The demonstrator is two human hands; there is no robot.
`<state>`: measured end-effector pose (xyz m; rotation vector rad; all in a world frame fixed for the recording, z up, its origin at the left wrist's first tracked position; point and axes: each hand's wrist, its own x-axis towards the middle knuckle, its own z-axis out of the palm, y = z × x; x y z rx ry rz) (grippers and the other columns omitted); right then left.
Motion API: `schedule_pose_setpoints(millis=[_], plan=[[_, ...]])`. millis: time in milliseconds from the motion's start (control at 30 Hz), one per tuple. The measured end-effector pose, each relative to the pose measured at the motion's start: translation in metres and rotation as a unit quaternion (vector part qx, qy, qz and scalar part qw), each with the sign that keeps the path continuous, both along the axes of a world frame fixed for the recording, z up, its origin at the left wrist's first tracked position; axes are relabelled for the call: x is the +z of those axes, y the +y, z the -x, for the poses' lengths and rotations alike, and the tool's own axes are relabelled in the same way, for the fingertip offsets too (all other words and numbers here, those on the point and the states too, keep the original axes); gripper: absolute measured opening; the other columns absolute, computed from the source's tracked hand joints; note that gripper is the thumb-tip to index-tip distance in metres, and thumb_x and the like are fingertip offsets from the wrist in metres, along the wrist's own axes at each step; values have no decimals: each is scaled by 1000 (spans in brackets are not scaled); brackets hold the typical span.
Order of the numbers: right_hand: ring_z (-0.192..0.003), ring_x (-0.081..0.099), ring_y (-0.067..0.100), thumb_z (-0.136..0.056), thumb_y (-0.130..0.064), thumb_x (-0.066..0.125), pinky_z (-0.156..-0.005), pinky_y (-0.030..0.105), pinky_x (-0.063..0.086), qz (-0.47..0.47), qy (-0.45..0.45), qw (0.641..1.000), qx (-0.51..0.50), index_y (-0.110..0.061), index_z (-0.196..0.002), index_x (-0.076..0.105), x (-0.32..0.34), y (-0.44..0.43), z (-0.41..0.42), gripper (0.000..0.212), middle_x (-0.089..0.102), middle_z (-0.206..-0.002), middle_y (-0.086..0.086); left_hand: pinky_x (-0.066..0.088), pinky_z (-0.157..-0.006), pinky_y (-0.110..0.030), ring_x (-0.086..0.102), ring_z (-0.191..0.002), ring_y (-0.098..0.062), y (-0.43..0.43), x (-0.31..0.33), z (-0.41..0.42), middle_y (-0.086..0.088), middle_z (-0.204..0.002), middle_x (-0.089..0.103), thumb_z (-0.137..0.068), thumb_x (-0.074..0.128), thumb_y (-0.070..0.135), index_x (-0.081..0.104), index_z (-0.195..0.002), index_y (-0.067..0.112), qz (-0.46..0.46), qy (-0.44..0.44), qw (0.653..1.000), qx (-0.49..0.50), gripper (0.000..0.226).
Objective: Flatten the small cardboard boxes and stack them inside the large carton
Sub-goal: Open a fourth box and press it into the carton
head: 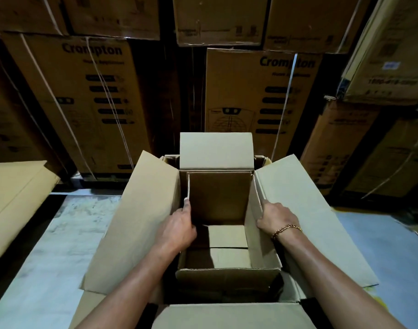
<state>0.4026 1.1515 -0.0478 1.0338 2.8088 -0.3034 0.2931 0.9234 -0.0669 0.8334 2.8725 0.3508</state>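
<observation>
This is a dim store room. Tall brown cartons point(96, 103) are piled at the back, tied with thin white bands point(60, 110). The floor point(60, 245) is pale grey and a bit scuffed.

In the middle, right under the camera, is the small box point(227, 276). It is still box-shaped and open at the top, and it seems to sit in the mouth of the large carton point(227, 315). Its back flap point(216, 150) stands straight up. Its bottom flaps point(227, 241) look closed, with a dark slit between them.

The left hand point(177, 231) reaches inside and pinches the thin edge at the box's back left corner. The right hand point(278, 217) has its fingers bent over the top of the right wall and holds it. A gold chain bracelet point(286, 230) is on that wrist.

I think the squashing step has only just begun, because no side has folded yet. Next, the bottom likely has to open up. Then the walls can be pushed sideways until they lie flat, and the box can go down into the carton.

The card is plain, brown and stiff, with sharp fold lines and a dull, dry look. Two wide flaps point(136, 222) spread out left and right; I cannot tell which box they belong to. A big flat sheet of card point(15, 198) lies at the far left.
</observation>
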Motion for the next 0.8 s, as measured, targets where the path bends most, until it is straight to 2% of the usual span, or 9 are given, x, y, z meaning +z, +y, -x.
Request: schedule_pose_setpoints(millis=[300,533,600,700,800], plan=[[-114,61,33,-90,-44,57,-87,38,52,-11,34,999,8,-17,-133,50,3,-4,-14,51,63,-125,11,45,-105,-36,54,-132,-25,2,10,-6,-12,-151,48,-102,53,36,4,-162,14,-17,3,1000,12,82],[-111,63,30,-89,-57,59,-78,33,48,-17,53,998,19,-17,-135,50,1,-7,-20,62,65,-122,9,38,-112,-35,44,-142,-25,2,16,-11,-12,-159,38,-102,54,40,5,-163,14,-23,5,1000,15,82],[-112,62,30,-88,-54,60,-77,33,48,-25,43,998,28,-17,-131,52,2,-9,-22,57,64,-123,10,39,-112,-36,46,-140,-26,3,16,-13,-12,-157,41,-101,56,35,7,-163,14,-17,1,1000,13,81],[-111,63,32,-89,-36,58,-83,36,52,-29,29,998,37,-18,-126,56,4,-11,-25,41,64,-123,11,44,-106,-37,53,-132,-28,0,16,-14,-15,-149,51,-96,57,18,15,-162,12,-3,-3,1000,12,78],[-108,64,34,-86,-24,55,-83,38,53,-27,39,999,26,-16,-122,58,6,-8,-29,37,65,-120,12,49,-98,-37,60,-123,-29,-5,17,-15,-14,-140,59,-92,57,11,19,-161,11,2,6,1000,17,79]])
